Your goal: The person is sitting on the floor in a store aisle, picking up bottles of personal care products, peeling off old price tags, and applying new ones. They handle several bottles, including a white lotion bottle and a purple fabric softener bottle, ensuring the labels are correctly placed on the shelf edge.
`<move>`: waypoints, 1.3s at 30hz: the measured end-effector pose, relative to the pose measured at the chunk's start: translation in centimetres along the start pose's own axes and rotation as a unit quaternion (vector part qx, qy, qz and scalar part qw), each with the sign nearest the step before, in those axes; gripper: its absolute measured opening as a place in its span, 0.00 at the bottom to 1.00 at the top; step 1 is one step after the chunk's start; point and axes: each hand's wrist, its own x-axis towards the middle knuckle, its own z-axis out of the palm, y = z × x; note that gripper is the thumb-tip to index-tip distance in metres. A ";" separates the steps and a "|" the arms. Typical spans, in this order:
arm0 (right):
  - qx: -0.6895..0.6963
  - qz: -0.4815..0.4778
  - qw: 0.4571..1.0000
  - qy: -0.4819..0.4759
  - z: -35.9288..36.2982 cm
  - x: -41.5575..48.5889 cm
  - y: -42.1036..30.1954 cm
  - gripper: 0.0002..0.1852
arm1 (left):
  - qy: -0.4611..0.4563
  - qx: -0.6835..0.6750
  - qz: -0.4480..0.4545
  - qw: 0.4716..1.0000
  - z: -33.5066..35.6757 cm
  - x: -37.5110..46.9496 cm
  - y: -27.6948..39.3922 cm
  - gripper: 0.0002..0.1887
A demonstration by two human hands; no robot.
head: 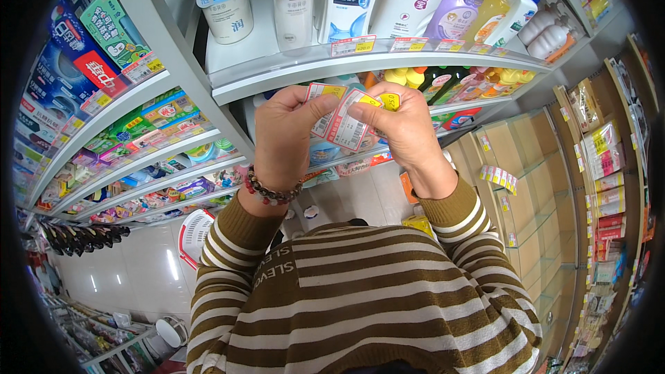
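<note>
My left hand (291, 132) pinches a paper price label (323, 123) between thumb and fingers. Several more price labels (351, 127), white with red print and yellow corners, are fanned out in my right hand (402, 124), whose thumb presses on the front one. The labels of both hands overlap in front of a shelf edge. Just above them runs a grey shelf (260, 80) with a clear plastic front strip, and a price label (353, 45) sits in that strip. On this shelf stand a white pump bottle (224, 5) and a white Safeguard bottle (350, 0).
Toothpaste boxes (65, 59) fill the shelves at left. A purple bottle (454, 8) stands further right. At right are wooden shelves (530, 166) with glass dividers and a strip of labels (499, 178). A red-and-white plastic basket (196, 236) rests on the tiled floor (135, 259).
</note>
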 end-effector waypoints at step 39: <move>-0.017 -0.059 0.994 0.090 0.7 -0.7 1.5 0.09 | -0.168 0.301 0.195 0.918 -0.8 -0.6 0.1 0.05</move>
